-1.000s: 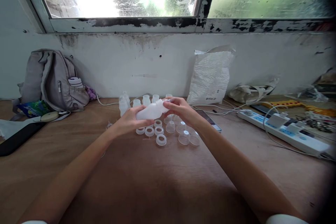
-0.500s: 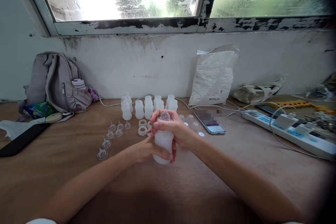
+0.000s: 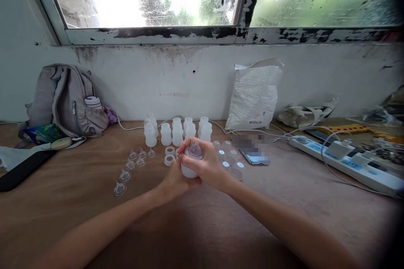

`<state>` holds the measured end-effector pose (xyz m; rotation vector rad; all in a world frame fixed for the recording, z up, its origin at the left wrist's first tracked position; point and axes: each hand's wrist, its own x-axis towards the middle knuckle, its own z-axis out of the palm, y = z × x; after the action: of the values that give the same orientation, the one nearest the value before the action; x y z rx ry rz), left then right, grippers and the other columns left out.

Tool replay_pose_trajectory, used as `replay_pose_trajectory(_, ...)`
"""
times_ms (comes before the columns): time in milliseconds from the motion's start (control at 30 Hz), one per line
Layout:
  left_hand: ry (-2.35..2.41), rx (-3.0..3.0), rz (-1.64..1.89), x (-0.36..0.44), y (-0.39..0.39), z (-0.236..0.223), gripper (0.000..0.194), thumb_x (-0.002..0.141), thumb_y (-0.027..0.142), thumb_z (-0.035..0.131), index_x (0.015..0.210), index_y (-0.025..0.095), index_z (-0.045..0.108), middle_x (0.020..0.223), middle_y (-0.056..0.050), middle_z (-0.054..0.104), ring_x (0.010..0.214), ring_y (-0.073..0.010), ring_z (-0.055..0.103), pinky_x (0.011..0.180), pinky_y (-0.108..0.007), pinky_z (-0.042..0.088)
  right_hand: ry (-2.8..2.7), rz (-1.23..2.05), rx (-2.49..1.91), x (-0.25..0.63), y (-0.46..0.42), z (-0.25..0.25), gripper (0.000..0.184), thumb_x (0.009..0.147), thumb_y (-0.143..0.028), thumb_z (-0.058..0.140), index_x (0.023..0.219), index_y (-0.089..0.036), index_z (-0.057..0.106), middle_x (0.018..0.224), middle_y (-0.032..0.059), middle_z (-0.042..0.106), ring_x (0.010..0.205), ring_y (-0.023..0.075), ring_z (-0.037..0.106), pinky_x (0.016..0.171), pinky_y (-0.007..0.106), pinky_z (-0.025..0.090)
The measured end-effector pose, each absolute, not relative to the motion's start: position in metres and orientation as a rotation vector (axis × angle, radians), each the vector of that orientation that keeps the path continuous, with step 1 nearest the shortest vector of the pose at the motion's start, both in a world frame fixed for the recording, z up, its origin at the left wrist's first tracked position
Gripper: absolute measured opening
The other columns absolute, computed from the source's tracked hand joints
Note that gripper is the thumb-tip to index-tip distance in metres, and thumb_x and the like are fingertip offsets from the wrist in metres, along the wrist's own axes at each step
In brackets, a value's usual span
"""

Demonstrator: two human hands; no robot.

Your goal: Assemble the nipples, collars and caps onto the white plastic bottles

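Note:
A translucent white baby bottle [image 3: 188, 171] is between my two hands, above the middle of the table, its top tipped slightly toward me. Around its lower body my left hand [image 3: 174, 181] is closed. My right hand [image 3: 208, 162] wraps round the top rim, where a clear silicone nipple [image 3: 195, 150] pokes up between thumb and fingers. The collar under those fingers is mostly hidden. Just behind the hands lie white collar rings [image 3: 169, 159], some partly covered. Several loose nipples [image 3: 125, 175] sit to the left, and clear round discs [image 3: 236, 174] lie to the right.
Several white bottles [image 3: 166, 134] stand in rows toward the wall. A phone [image 3: 255, 157] lies right of the discs, and a power strip [image 3: 344, 164] with cables runs along the right. At the back are a grey backpack [image 3: 67, 101] and a white plastic package [image 3: 255, 96].
The bottle has tilted so its top faces me more, and less of its body shows. My right hand has turned slightly around the top; my left has shifted lower behind it.

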<state>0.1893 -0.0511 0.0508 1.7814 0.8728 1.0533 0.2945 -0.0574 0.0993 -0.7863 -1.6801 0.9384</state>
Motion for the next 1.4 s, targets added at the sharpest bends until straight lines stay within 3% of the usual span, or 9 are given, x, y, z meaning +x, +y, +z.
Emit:
replay_pose_trajectory(133,0.868,1.756,1.245,0.19,-0.043,0.033,0.026,0.059,0.014,0.062,0.083,0.017,0.054,0.079,-0.003,0.062,0.078,-0.0211,0.06,0.064,-0.025,0.049,-1.757,0.826,-0.842,0.291,-0.051,0.092,0.012,0.068,-0.015,0.053,0.079,-0.017,0.054,0.069,-0.001,0.054,0.061,0.0106,0.05,0.054,0.022,0.04)
replay_pose_trajectory(333,1.072,1.64,1.382,0.181,-0.009,0.007,0.027,0.061,0.023,0.064,0.085,0.014,0.055,0.081,-0.005,0.062,0.077,-0.0205,0.06,0.07,-0.031,0.047,-2.213,0.564,-1.071,0.322,-0.011,0.096,0.036,0.067,-0.041,0.061,0.096,-0.021,0.056,0.093,0.0054,0.058,0.085,0.0194,0.053,0.069,0.028,0.041)
replay_pose_trajectory(433,1.085,1.557,1.424,0.176,-0.002,0.002,0.037,0.064,0.031,0.064,0.094,0.014,0.049,0.083,-0.006,0.061,0.074,-0.018,0.059,0.067,-0.032,0.047,-2.335,0.496,-1.398,0.353,0.009,0.099,0.04,0.069,-0.049,0.056,0.097,-0.019,0.056,0.082,0.005,0.059,0.071,0.017,0.055,0.062,0.026,0.041)
replay_pose_trajectory(567,1.021,1.483,1.428,0.176,-0.004,0.0,0.053,0.061,0.033,0.068,0.104,0.018,0.041,0.089,-0.005,0.059,0.081,-0.017,0.058,0.073,-0.032,0.046,-2.475,0.263,-1.755,0.378,0.026,0.093,0.036,0.064,-0.043,0.063,0.092,-0.02,0.06,0.082,0.006,0.06,0.077,0.0201,0.056,0.062,0.025,0.04)
replay_pose_trajectory(767,0.976,1.469,1.325,0.179,-0.004,0.0,0.041,0.063,0.035,0.067,0.092,0.015,0.048,0.078,-0.003,0.059,0.073,-0.0157,0.058,0.069,-0.03,0.046,-2.547,0.185,-1.95,0.372,0.04,0.065,0.042,0.058,-0.041,0.069,0.091,-0.016,0.061,0.09,0.0116,0.061,0.085,0.0274,0.057,0.065,0.031,0.041)
replay_pose_trajectory(933,0.984,1.49,1.287,0.179,-0.007,0.005,0.033,0.06,0.037,0.068,0.078,0.013,0.054,0.074,-0.004,0.061,0.069,-0.0161,0.057,0.065,-0.028,0.045,-2.512,0.19,-1.889,0.374,0.04,0.067,0.039,0.056,-0.041,0.07,0.085,-0.016,0.063,0.085,0.0107,0.062,0.079,0.0262,0.058,0.062,0.03,0.043)
replay_pose_trajectory(1167,0.869,1.539,1.165,0.178,-0.009,0.002,0.029,0.062,0.035,0.067,0.077,0.013,0.056,0.068,-0.002,0.059,0.062,-0.0137,0.056,0.061,-0.027,0.044,-2.033,0.297,-1.325,0.382,0.015,0.12,0.037,0.075,-0.045,0.051,0.098,-0.017,0.059,0.088,0.0066,0.062,0.071,0.0174,0.059,0.059,0.028,0.047)
replay_pose_trajectory(1267,0.828,1.545,1.101,0.178,-0.007,-0.002,0.03,0.063,0.035,0.067,0.08,0.014,0.055,0.066,-0.001,0.058,0.057,-0.0124,0.055,0.057,-0.026,0.044,-1.917,0.52,-1.05,0.377,0.003,0.129,0.042,0.072,-0.039,0.057,0.11,-0.02,0.052,0.094,0.0054,0.059,0.065,0.0131,0.059,0.055,0.026,0.049)
replay_pose_trajectory(1400,0.809,1.537,1.069,0.179,-0.005,-0.004,0.032,0.063,0.034,0.067,0.083,0.013,0.053,0.066,-0.001,0.058,0.054,-0.0114,0.054,0.052,-0.024,0.043,-1.959,0.546,-1.018,0.372,-0.003,0.129,0.041,0.067,-0.035,0.063,0.103,-0.02,0.054,0.09,0.0041,0.059,0.061,0.0108,0.056,0.052,0.025,0.047)
